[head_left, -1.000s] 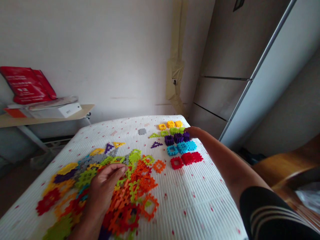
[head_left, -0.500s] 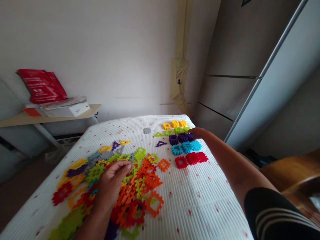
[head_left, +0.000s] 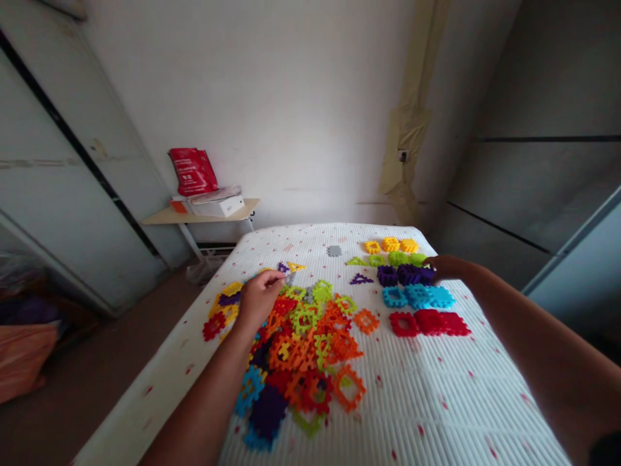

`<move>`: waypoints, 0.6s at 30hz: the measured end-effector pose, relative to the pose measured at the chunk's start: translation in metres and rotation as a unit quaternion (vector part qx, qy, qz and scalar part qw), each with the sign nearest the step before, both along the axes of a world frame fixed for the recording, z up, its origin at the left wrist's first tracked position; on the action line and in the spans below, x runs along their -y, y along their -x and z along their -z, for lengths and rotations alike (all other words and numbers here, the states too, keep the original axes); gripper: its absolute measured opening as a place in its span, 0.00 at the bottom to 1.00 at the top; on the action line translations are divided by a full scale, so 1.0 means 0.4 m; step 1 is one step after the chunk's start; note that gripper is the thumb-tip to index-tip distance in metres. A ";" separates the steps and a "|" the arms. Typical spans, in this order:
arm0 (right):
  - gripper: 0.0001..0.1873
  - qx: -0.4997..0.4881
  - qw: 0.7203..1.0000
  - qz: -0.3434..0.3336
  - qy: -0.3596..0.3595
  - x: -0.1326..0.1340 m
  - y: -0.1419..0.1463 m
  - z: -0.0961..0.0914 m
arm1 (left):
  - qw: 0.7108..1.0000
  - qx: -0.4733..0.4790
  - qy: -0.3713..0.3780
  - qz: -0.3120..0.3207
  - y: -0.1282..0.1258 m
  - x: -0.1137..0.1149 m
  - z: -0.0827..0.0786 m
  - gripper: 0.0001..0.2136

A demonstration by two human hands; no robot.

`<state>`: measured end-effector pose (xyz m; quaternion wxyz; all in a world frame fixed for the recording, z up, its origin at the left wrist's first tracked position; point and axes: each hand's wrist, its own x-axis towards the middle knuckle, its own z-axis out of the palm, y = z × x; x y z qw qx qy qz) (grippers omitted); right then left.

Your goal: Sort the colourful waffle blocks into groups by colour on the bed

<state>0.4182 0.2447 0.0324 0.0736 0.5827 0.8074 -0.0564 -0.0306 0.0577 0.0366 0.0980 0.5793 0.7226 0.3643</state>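
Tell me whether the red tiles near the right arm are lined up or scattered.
Lined up: three red tiles lie flat in one row, edge to edge.

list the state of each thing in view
tile pile, loose, jumbled, mixed colours
purple row, lined up, one colour
left hand, curled, fingertips at the tile pile's far edge
right hand, resting against the purple row's end
grey tile, lying flat, alone
red bag, upright on the side table
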 end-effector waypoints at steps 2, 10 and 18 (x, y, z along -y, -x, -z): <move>0.29 -0.006 1.000 0.009 -0.019 0.003 -0.001 -0.018 | 0.997 -0.055 0.047 -0.019 0.044 -0.065 -0.005 0.13; 0.26 -0.049 0.989 -0.041 -0.136 0.122 0.071 -0.089 | 0.961 -0.170 0.191 -0.108 0.086 -0.262 0.058 0.10; 0.15 -0.149 0.947 -0.248 -0.141 0.448 0.296 -0.025 | 0.952 -0.159 0.211 -0.154 0.068 -0.307 0.084 0.14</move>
